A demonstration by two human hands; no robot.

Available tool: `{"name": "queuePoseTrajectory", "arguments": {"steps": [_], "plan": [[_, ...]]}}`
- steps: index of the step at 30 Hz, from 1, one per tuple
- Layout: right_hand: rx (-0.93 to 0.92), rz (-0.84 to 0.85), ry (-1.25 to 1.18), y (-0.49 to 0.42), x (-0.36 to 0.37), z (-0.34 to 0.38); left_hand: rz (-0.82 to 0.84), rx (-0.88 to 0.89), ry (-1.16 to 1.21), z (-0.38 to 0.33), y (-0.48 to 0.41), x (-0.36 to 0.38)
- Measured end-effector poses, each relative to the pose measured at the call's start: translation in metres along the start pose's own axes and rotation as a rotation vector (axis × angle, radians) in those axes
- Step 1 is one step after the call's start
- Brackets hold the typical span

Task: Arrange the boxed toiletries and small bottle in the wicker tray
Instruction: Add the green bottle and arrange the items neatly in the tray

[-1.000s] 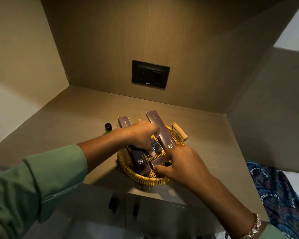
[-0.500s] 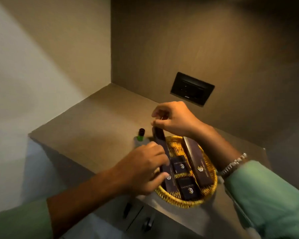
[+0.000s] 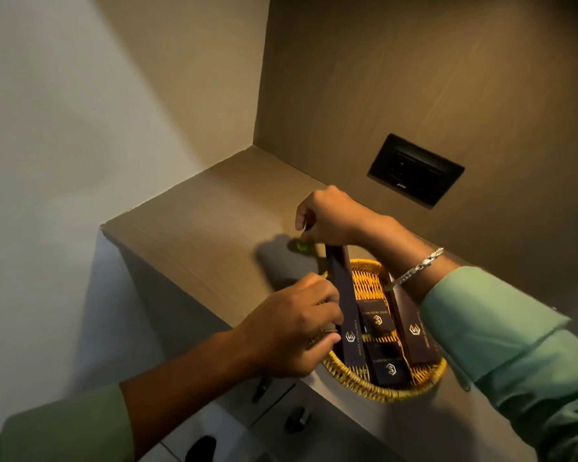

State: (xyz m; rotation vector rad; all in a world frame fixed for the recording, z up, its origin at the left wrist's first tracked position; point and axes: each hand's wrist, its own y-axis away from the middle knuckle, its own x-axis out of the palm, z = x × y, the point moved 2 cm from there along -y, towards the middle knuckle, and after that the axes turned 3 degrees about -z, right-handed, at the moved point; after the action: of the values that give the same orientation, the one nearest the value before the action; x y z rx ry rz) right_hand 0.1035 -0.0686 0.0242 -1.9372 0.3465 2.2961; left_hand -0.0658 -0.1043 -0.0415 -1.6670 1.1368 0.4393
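A round yellow wicker tray (image 3: 381,390) sits at the counter's front edge. In it lie a long dark box (image 3: 342,295) on the left, two small dark boxes (image 3: 376,316) (image 3: 389,365) in the middle, and another long box (image 3: 414,331) on the right, partly under my right sleeve. My left hand (image 3: 294,328) grips the left long box at its near side. My right hand (image 3: 331,218) pinches that box's far end. The small green bottle (image 3: 301,245) stands on the counter just outside the tray, mostly hidden by my right hand.
A black socket panel (image 3: 414,170) is set in the back wall. The wooden counter (image 3: 197,235) ends at left and front edges. Below the front edge are drawers with dark handles (image 3: 296,418). Walls close off the back and left.
The view has swung left and closer. My right hand went from the tray's near side to the long box's far end and now covers the bottle's cap. My left hand stays on that box.
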Motion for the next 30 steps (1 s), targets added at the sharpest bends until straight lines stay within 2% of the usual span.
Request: {"name": "queuePoseTrajectory", "arguments": {"steps": [5,14,30], "plan": [[0.027,-0.119,-0.075,0.052,-0.044,-0.02,-0.043,-0.036,0.064,0.0,0.005,0.006],[0.154,0.093,-0.087,0.105,-0.007,-0.061,-0.064,-0.079,0.053,-0.002,0.004,0.009],[0.116,0.097,-0.038,0.108,0.016,-0.064,-0.144,-0.168,0.064,-0.008,0.009,0.016]]}}
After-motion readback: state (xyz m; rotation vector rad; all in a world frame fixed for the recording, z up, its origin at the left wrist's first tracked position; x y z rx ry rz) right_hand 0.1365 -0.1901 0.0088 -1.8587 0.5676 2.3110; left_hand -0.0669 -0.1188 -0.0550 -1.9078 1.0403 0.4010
